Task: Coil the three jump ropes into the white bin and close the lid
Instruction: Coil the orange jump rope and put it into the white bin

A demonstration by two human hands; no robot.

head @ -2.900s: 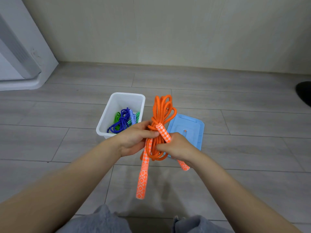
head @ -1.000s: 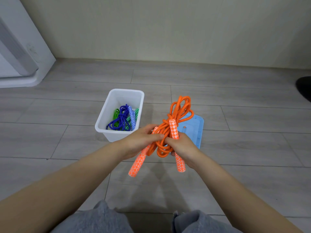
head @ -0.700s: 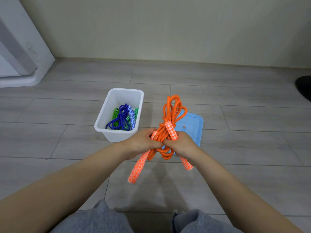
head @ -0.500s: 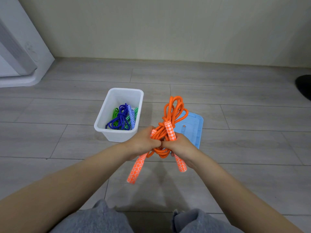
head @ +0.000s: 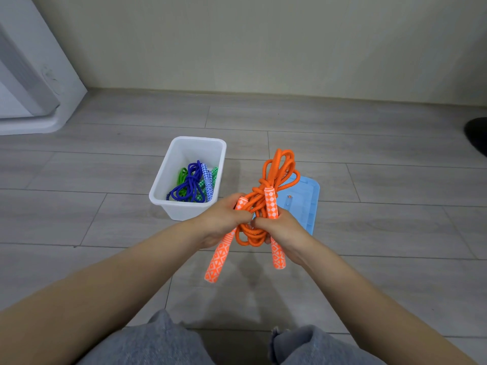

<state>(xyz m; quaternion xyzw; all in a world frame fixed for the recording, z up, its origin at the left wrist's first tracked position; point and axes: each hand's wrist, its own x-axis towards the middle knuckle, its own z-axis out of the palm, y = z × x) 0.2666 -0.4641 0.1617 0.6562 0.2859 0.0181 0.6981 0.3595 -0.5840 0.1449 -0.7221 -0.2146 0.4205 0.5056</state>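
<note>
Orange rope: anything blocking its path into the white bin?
Nothing visible. The orange rope is held by both hands beside the open white bin; the blue lid lies on the floor, right of it. Blue and green ropes lie inside, room remaining above.

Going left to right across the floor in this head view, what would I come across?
White appliance base → white bin holding blue rope → orange rope, held in both hands → blue lid → dark object at the edge.
</note>
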